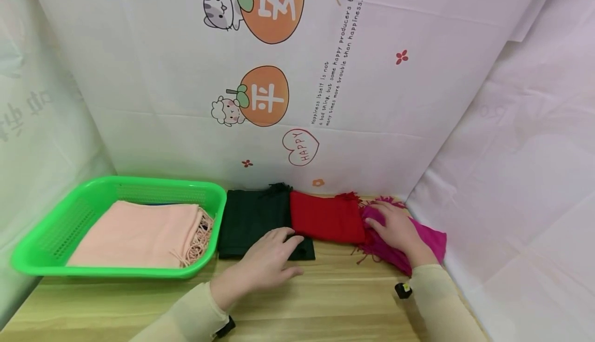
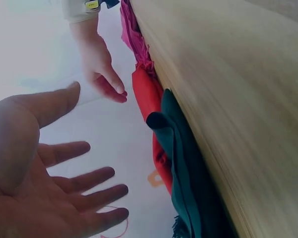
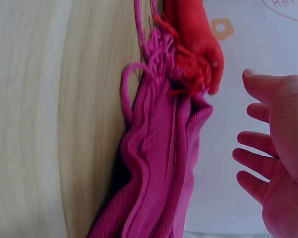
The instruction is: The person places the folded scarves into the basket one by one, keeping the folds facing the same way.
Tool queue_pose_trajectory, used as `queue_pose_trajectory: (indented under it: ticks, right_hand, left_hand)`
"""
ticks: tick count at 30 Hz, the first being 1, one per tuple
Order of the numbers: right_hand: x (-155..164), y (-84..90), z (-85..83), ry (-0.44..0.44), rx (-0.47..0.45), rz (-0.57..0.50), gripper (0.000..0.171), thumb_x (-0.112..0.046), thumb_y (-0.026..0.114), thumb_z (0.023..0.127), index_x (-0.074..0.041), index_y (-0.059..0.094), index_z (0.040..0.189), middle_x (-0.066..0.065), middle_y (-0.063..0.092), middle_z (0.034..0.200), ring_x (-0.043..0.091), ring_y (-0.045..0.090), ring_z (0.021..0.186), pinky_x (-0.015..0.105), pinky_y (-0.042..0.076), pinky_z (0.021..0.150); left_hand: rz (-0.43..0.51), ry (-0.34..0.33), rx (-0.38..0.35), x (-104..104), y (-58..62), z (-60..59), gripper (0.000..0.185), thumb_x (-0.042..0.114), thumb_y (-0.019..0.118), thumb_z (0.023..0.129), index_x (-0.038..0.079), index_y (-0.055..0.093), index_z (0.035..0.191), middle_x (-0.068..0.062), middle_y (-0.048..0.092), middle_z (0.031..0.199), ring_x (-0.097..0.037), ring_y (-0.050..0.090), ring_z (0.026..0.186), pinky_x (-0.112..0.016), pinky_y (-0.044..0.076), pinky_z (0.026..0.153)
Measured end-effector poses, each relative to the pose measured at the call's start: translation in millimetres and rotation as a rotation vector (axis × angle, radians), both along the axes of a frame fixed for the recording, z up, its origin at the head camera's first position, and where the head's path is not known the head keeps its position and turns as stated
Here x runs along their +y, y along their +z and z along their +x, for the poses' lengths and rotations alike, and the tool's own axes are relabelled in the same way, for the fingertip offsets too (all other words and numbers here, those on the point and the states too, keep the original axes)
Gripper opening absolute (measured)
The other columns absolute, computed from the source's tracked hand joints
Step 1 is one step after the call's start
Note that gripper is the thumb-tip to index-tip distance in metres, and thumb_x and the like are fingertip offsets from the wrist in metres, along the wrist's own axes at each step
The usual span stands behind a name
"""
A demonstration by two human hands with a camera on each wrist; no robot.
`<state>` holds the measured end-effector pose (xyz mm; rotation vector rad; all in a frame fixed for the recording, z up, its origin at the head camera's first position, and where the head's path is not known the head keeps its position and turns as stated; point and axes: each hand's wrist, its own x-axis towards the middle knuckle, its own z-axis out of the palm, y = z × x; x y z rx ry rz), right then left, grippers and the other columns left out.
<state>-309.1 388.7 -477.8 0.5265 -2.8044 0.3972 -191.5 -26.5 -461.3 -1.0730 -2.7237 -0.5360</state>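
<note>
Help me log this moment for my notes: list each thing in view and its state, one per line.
green basket: on the table, holds the pink scarf.
pink scarf: folded, lying in the basket.
dark green scarf: folded, on the table.
red scarf: folded, on the table.
magenta scarf: rumpled, fringe loose.
left hand: open, over the dark green scarf.
right hand: open, over the magenta scarf.

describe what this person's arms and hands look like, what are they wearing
Both hands, left hand and right hand, are bare, no gloves or rings visible. Each arm wears a long pale cream sleeve reaching the wrist. A small black device with a yellow mark sits at the right cuff; another black one at the left.
</note>
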Motion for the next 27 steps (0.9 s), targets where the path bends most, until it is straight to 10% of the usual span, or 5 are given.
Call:
queue_pose_trajectory:
  ticks: [27]
  right_hand:
    - [64.0,-18.6,-29.6,-0.107,-0.159,0.083,0.067,-0.040,0.071,0.109,0.012,0.058,0.149,0.044,0.050,0.154,0.066,0.048,0.141,0.076,0.042,0.114]
  left_hand:
    - [-0.162,-0.104,0.018,48.8,-16.7,-4.3,0.065,0.053,0.079,0.103,0.014,0.063,0.152,-0.013,0.059,0.154,-0.029,0.056,0.146,-0.042,0.045,0.124]
